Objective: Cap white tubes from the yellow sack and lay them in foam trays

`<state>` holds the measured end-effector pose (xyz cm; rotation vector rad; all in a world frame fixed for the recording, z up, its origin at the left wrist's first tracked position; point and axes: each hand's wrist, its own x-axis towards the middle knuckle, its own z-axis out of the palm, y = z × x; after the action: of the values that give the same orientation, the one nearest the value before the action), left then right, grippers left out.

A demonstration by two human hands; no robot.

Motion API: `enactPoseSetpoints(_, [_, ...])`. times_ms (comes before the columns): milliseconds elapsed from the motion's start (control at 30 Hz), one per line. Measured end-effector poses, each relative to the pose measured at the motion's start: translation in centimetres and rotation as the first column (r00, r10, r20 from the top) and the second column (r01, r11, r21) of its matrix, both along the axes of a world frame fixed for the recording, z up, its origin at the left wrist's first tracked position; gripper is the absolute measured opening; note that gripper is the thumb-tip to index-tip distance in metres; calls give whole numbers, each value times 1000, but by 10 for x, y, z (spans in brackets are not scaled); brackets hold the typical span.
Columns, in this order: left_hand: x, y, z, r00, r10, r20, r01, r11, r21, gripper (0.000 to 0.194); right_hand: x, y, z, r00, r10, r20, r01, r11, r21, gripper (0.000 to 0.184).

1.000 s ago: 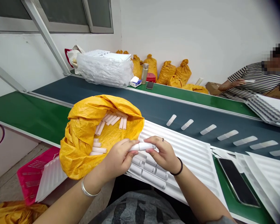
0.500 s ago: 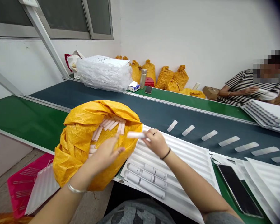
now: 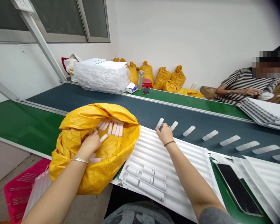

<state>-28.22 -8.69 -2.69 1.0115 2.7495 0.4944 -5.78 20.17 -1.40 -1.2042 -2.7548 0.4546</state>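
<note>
Our right grip (image 3: pixel 166 134) swung from the ribbed tray (image 3: pixel 149 146) over to the belt (image 3: pixel 151 107), pinching a white tube (image 3: pixel 160 122) at the row's left end. Our left grip (image 3: pixel 91 145) dipped into the yellow sack (image 3: pixel 93 179) near loose pale tubes (image 3: pixel 117 129); can't tell what it's holding. Three printed tubes (image 3: pixel 148 178) sit traywise.

The open sack (image 3: pixel 71 132) is coloured bright yellow-orange, and the short tubes (image 3: pixel 119 130) inside it are tinted pale pink. The tray (image 3: pixel 185 169) is coloured white, as are its capped tubes (image 3: pixel 151 190), which are marked with small dark print. Off-white is shown by the row of tubes (image 3: pixel 189 131) on the slate-blue belt (image 3: pixel 102 97). The counter (image 3: pixel 21 121) is coloured green, the basket (image 3: pixel 20 189) vivid pink. The co-worker's shirt (image 3: pixel 241 84) is striped in black and white; the phone's screen (image 3: pixel 236 186) is seen as black.
</note>
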Motion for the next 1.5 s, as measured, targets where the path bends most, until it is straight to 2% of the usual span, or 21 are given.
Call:
enactPoseSetpoints(67, [12, 1, 10, 998, -67, 18, 66, 996, 54, 21, 17, -39, -4, 982, 190, -17, -191, 981, -35, 30])
enactPoseSetpoints(133, [28, 2, 23, 988, -154, 21, 150, 979, 136, 27, 34, -78, -11, 919, 394, -1, -392, 915, -98, 22])
enactPoseSetpoints(167, [36, 3, 29, 980, -199, 20, 191, 961, 201, 30, 41, -95, -16, 874, 484, 33, -478, 871, -111, 19])
enactPoseSetpoints(233, [54, 5, 41, 961, -275, 17, 252, 901, 354, 30, 50, -119, -22, 811, 574, 109, -565, 818, -110, 17])
enactPoseSetpoints(300, [69, 5, 51, 948, -319, 2, 276, 821, 500, 28, 55, -129, -22, 799, 579, 162, -573, 815, -85, 16])
enactPoseSetpoints(367, [81, 5, 57, 944, -331, -10, 277, 771, 574, 26, 57, -130, -16, 814, 550, 187, -550, 833, -59, 18])
enactPoseSetpoints(500, [96, 1, 62, 944, -327, 52, 226, 751, 620, 26, 67, -126, -6, 785, 519, 337, -538, 842, -44, 15])
enactPoseSetpoints(633, [106, -2, 59, 918, -366, 153, 189, 742, 643, 27, 81, -125, -8, 779, 500, 377, -525, 850, -43, 24])
enactPoseSetpoints(700, [112, -2, 57, 910, -381, 162, 195, 740, 644, 27, 85, -123, -9, 833, 468, 297, -483, 876, -26, 20])
enactPoseSetpoints(733, [116, -1, 56, 909, -383, 165, 197, 743, 640, 26, 86, -120, -9, 873, 447, 197, -449, 893, -35, 19])
enactPoseSetpoints(800, [123, 1, 55, 902, -390, 183, 203, 759, 619, 26, 86, -114, -3, 910, 392, -139, -407, 906, -114, 20])
enactPoseSetpoints(833, [127, 2, 54, 896, -397, 197, 208, 769, 604, 27, 85, -111, 2, 874, 352, -334, -424, 889, -174, 22])
enactPoseSetpoints(867, [130, 3, 54, 888, -410, 210, 219, 776, 591, 28, 83, -108, 7, 808, 315, -498, -470, 854, -224, 24])
enactPoseSetpoints(933, [134, 5, 53, 865, -449, 225, 252, 776, 578, 30, 80, -101, 20, 661, 278, -697, -574, 785, -232, 29])
enactPoseSetpoints(1000, [136, 5, 54, 846, -483, 226, 279, 762, 584, 32, 77, -96, 33, 569, 339, -749, -626, 770, -127, 31])
enactPoseSetpoints(1067, [137, 4, 57, 836, -507, 212, 303, 747, 592, 31, 74, -93, 44, 519, 450, -727, -639, 769, 21, 33])
enactPoseSetpoints(1133, [137, 1, 61, 823, -529, 206, 332, 743, 582, 30, 73, -92, 51, 481, 556, -678, -674, 729, 119, 36])
enactPoseSetpoints(1233, [139, -1, 69, 791, -569, 226, 368, 736, 569, 29, 71, -94, 54, 444, 647, -620, -730, 662, 169, 39])
enactPoseSetpoints(1367, [141, 1, 74, 793, -580, 185, 395, 721, 569, 29, 67, -100, 52, 445, 643, -623, -713, 675, 188, 35])
enactPoseSetpoints(1500, [147, 1, 76, 810, -567, 151, 387, 709, 589, 30, 68, -106, 53, 380, 648, -661, -722, 654, 226, 32])
